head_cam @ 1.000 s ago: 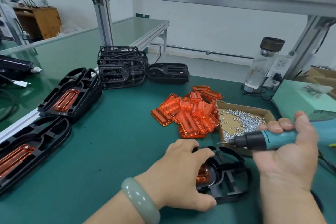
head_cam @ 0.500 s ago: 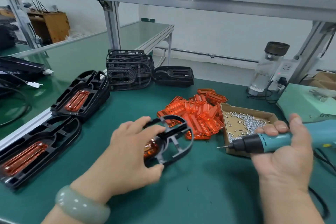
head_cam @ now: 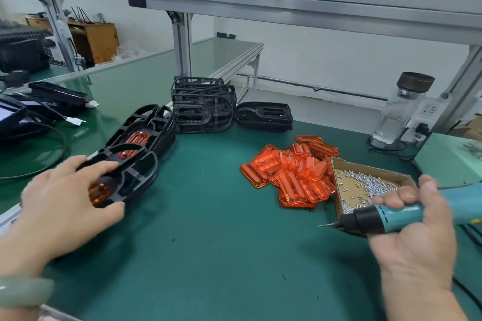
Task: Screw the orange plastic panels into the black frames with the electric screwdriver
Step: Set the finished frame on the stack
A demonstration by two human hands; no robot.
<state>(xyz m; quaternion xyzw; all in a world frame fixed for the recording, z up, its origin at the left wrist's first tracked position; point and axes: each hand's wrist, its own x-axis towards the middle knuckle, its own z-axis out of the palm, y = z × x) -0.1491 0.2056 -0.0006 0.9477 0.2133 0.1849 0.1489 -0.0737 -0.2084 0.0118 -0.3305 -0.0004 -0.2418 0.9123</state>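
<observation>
My left hand (head_cam: pixel 65 198) grips a black frame (head_cam: pixel 135 177) with an orange panel (head_cam: pixel 100 191) fitted in it, held just above the green mat at the left. Right behind it lies a stack of finished frames (head_cam: pixel 146 133) with orange panels. My right hand (head_cam: pixel 414 232) holds the teal electric screwdriver (head_cam: pixel 386 216), its bit pointing left over the mat. A pile of loose orange panels (head_cam: pixel 292 174) lies in the middle right. A cardboard box of small silver screws (head_cam: pixel 365 185) stands next to it.
Stacks of bare black frames (head_cam: pixel 200 104) and one more black frame pile (head_cam: pixel 263 117) stand at the back. A glass bottle (head_cam: pixel 401 109) and a power strip sit at back right. Cables and black cases lie on the left bench. A shelf beam runs overhead.
My left hand has carried the assembled frame from in front of me leftward to the stack of finished frames. The right hand with the screwdriver has stayed near the screw box.
</observation>
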